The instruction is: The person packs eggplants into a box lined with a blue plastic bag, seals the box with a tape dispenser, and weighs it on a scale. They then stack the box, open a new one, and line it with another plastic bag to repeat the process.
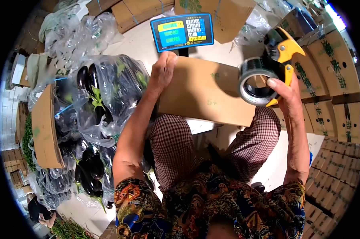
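A brown cardboard box with faint green marks stands in front of my knees. My left hand is closed over its far left corner, with the fingers partly hidden. In my right hand is a tape dispenser with yellow parts and a wide roll of tape. The roll overlaps the right end of the box in this view. Just beyond the box, a blue-framed scale display shows lit readings and a keypad.
Eggplants in clear plastic bags lie to my left beside an upright cardboard flap. Printed cartons are stacked on the right. A person is at the lower left near green vegetables.
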Tool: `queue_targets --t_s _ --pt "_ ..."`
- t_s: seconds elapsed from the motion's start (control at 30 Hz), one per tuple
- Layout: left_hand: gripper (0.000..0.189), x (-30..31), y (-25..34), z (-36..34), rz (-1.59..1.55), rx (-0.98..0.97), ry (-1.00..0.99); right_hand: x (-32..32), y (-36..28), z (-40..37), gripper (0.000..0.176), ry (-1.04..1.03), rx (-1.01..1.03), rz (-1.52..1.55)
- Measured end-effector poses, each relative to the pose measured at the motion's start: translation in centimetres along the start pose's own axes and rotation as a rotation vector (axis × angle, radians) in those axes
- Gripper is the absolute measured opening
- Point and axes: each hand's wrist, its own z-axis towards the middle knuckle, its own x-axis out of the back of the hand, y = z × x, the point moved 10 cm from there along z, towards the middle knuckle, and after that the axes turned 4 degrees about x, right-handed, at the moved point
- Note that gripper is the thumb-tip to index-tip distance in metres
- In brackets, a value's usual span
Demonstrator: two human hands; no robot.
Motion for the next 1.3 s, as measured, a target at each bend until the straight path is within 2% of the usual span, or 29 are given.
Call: queue_targets --t_s 0.07,0.1,0.17,0.2,0.23,0.27,0.3,0.37,0.57,0.77,0.8,0.9,0.93,1.03,1.07,1.1,1.2,1.3 --pt "0.019 0.1 0.0 0.0 0.009 0.008 0.013 -2.1 -0.8 0.6 0.066 -0.075 0.055 -0.082" --pt "0.017 0.2 -0.1 0.1 0.014 0.009 0.021 -2.5 -1.1 0.7 0.061 -0.055 0.037 -0.266" --pt "0.017 0.2 0.1 0.1 0.017 -0.034 0.04 -4.0 0.6 1.5 0.061 -0.167 0.031 -0.277" --pt "0.017 0.2 0.2 0.1 0.017 -0.065 0.051 -5.0 1.0 1.5 0.059 -0.18 0.108 -0.325" --pt "0.016 0.4 0.8 -0.1 0.017 -0.096 0.064 -5.7 1.4 1.7 0.055 -0.184 0.178 -0.419" --pt "0.022 0.1 0.4 -0.2 0.036 -0.023 0.006 -6.7 2.5 1.9 0.054 -0.236 0.172 -0.56" --pt "0.019 0.3 0.5 -0.4 0.023 -0.054 0.034 -7.5 3.3 2.2 0.053 -0.287 0.166 -0.701" --pt "0.014 0.6 0.9 -0.3 -0.002 -0.122 0.102 -8.3 3.1 2.7 0.052 -0.338 0.171 -0.681" --pt "0.014 0.7 0.6 -0.3 -0.003 -0.085 0.105 -8.9 2.7 3.2 0.053 -0.355 0.152 -0.674" --pt "0.014 0.7 0.1 -0.3 0.018 0.038 0.1 -9.7 2.4 2.8 0.056 -0.38 0.191 -0.742" --pt "0.016 1.7 1.8 -0.7 0.071 -0.104 0.207 -9.7 2.5 2.9 0.059 -0.38 0.14 -0.746" --pt "0.023 3.5 7.1 -3.0 0.241 -0.528 0.519 -10.1 2.3 2.8 0.059 -0.399 0.171 -0.769" --pt "0.027 2.9 6.0 -2.3 -0.04 -0.244 0.332 -10.3 2.2 2.8 0.058 -0.404 0.179 -0.769" --pt "0.029 0.0 7.0 -2.6 -0.435 0.187 -0.159 -10.5 2.2 2.8 0.057 -0.403 0.173 -0.822" --pt "0.033 -0.8 8.8 -2.7 -0.549 0.075 -0.284 -10.6 2.2 2.8 0.056 -0.405 0.156 -0.823" --pt "0.03 -1.8 7.9 -2.9 -0.622 0.184 -0.343 -10.7 1.9 2.8 0.055 -0.408 0.177 -0.815" --pt "0.025 -3.4 5.9 -2.8 -0.794 0.285 -0.387 -10.5 2.3 2.9 0.053 -0.407 0.229 -0.811" --pt "0.03 -3.9 5.0 -3.8 -0.832 0.381 -0.43 -10.9 2.7 3.0 0.054 -0.439 0.251 -0.834"
